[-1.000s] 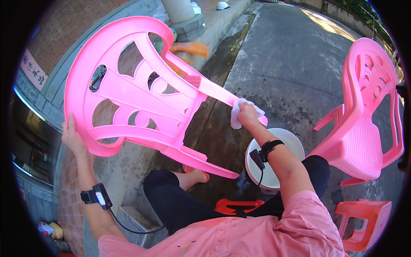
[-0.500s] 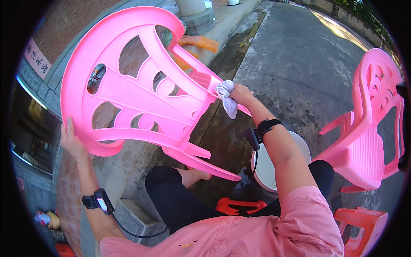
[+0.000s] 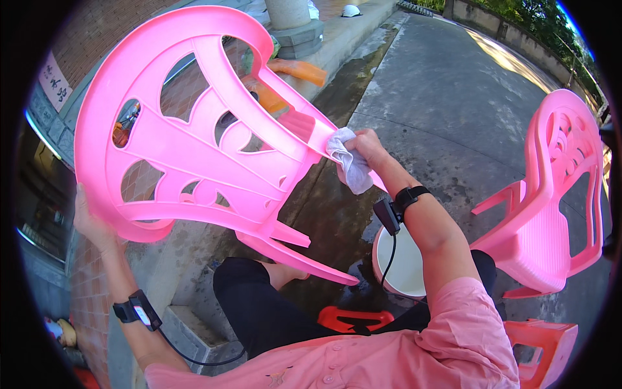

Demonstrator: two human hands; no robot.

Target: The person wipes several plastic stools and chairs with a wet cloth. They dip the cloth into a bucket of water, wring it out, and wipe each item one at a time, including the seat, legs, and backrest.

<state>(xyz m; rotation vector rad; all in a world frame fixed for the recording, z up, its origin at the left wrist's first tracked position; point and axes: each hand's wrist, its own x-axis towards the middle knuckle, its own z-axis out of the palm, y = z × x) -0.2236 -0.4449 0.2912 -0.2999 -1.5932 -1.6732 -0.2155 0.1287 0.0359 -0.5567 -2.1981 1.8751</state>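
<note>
A pink plastic armchair point(image 3: 214, 149) is tilted in front of me, its cut-out backrest toward me and its legs pointing lower right. My left hand point(image 3: 94, 223) grips the outer rim of the backrest at the left, with the fingers partly behind it. In my right hand point(image 3: 369, 148) is a bunched pale grey cloth point(image 3: 350, 162), pressed against the chair's side near the seat and leg. The cloth hangs below my fingers and covers part of the chair there.
A white bucket point(image 3: 398, 262) stands by my right knee. To the right are another pink chair point(image 3: 541, 240) and a red stool point(image 3: 551, 350). A red plastic seat point(image 3: 337, 318) shows between my legs. Orange objects point(image 3: 298, 70) lie near a stone column base point(image 3: 299, 40) on the raised step.
The chair has shifted slightly left in view, with my left hand still on its rim. My right hand and the cloth have moved slightly along the chair's side, and the cloth is more spread out.
</note>
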